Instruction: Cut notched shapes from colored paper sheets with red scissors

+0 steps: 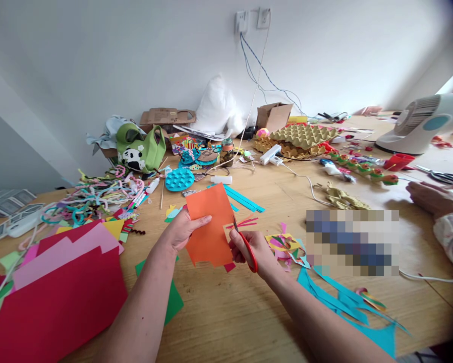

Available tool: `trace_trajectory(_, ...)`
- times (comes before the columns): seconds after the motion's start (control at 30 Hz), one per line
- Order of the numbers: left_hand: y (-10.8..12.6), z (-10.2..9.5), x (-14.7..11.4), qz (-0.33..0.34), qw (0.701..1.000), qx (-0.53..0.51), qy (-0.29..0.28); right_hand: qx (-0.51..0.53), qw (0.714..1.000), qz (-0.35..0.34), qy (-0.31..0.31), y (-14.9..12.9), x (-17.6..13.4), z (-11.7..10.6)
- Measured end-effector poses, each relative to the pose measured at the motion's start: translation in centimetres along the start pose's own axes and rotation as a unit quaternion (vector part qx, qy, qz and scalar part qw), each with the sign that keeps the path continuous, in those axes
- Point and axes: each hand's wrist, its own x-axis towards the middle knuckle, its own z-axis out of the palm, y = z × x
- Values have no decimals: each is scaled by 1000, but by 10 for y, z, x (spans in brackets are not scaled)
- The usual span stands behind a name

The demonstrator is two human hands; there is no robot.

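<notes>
My left hand (184, 229) grips a sheet of orange paper (210, 232) by its left edge, thumb lying on top of it. The sheet is held up above the table, and its lower edge is cut unevenly. In my right hand (255, 249) is a pair of red-handled scissors (251, 254), its blades at the sheet's right edge. How far apart the blades stand is hard to tell. Thin red and orange strips (247, 222) lie just behind the scissors. Green paper (173, 302) lies on the table under my left forearm.
Red paper sheets (67, 307) and pipe cleaners (98, 194) lie at left. Blue paper scraps (336, 297) are at right. Egg trays (302, 136), a power strip (271, 154) and a white fan (419, 123) stand farther back. Another person's hand (425, 199) rests at far right.
</notes>
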Motion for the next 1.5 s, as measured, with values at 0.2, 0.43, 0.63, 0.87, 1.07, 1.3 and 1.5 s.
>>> trace_trajectory(0.2,-1,-1,1,1,1000,-1,-3,-20,1000,8,4,-1,0,0)
trace_trajectory(0.43,0,0,0,-2,1000,-1,-1,-4,1000,18,7,-4,-2,0)
trace_trajectory(0.63,-2,-1,1,0,1000,-1,-7,-4,999,38,17,-5,-2,1)
trace_trajectory(0.87,-1,0,1,11,1000,-1,-12,6,998,53,31,-3,-1,2)
trace_trajectory(1.07,-1,1,1,19,1000,3,-6,-5,998,53,39,-4,-1,2)
trace_trajectory(1.3,0,2,2,16,1000,12,-2,6,997,63,38,-3,1,2)
trace_trajectory(1.5,-2,0,3,15,1000,4,-18,15,998,53,33,-2,1,2)
